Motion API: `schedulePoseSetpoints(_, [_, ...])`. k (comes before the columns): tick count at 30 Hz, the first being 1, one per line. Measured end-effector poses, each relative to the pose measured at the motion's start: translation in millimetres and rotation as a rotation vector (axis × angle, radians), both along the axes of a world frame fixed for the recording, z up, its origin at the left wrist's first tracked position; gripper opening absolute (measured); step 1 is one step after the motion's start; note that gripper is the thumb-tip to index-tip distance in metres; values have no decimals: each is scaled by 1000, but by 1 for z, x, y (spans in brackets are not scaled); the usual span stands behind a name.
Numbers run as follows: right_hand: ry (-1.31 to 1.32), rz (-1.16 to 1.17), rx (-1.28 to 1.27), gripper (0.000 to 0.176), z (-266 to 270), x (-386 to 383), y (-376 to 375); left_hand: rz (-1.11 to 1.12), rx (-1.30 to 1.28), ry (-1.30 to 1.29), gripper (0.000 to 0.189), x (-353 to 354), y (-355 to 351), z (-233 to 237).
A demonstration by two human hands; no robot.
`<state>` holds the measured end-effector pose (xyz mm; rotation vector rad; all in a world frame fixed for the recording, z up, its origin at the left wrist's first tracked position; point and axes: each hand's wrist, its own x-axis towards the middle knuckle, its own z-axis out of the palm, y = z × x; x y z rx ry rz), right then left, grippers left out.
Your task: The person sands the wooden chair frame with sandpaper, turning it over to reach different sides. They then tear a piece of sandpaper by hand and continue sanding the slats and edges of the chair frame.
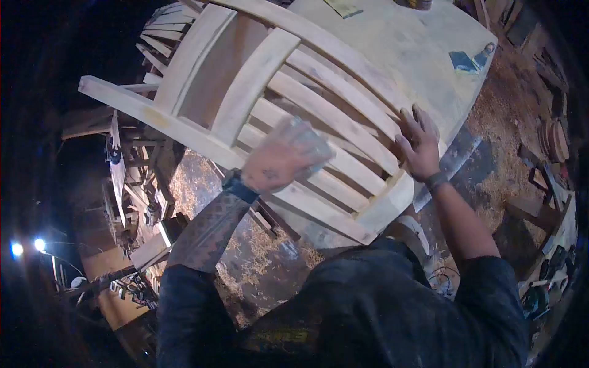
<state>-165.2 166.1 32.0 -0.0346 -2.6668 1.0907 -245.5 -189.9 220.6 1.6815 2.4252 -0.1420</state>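
Slats of pale, unfinished wood made up the chair frame (294, 104), which lay tilted across the near edge of the workbench (417, 55), its far rails reaching out past the bench to the left. The slats ran side by side with narrow dark gaps between them. They were gently curved, crossed by two broader boards, and closed at the near end by a thick rounded rail. The wood looked bare, dusty and light tan all over.

The person's left hand (285, 156) rested on the middle slats. It was blurred, with fingers bent over something pale and greyish, and whether it gripped anything could not be told. A dark watch (239, 187) sat on that wrist above a patterned forearm. The right hand (420, 144) lay open and flat, fingers spread, on the slats at the frame's right edge, holding nothing. A blue scrap (463, 61) lay on the bench top, and sawdust (509, 110) covered the floor to the right.
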Motion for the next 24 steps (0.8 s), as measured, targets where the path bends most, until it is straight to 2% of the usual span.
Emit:
schedulePoseSetpoints(3, [-4,-4,37,66,-7,-1,2,-104,61,-53,47,-15,1,-4])
schedulePoseSetpoints(4, [23,7,52,67,-9,-2,3,-16,31,95,43,-26,-2,-8])
schedulePoseSetpoints(7, [7,6,30,67,-6,-2,4,257,35,126,44,-34,-6,3])
schedulePoseSetpoints(10, [-7,16,46,66,-5,-1,5,-8,107,-30,49,-16,15,-1])
schedulePoseSetpoints(14, [-7,23,16,66,-4,-1,5,297,127,-60,45,-41,2,27])
schedulePoseSetpoints(17, [-16,29,24,65,-2,-2,6,260,128,144,46,-3,-8,-24])
schedulePoseSetpoints(18, [-20,29,29,65,2,-1,6,190,138,-33,47,6,-3,-31])
schedulePoseSetpoints(21, [-9,29,38,64,0,-2,7,42,-25,-224,50,27,37,-6])
schedulePoseSetpoints(22, [-3,35,39,64,-1,-1,7,30,89,-226,50,14,33,-4])
schedulePoseSetpoints(24, [-13,30,25,64,-2,-1,6,132,233,-8,50,-19,37,15])
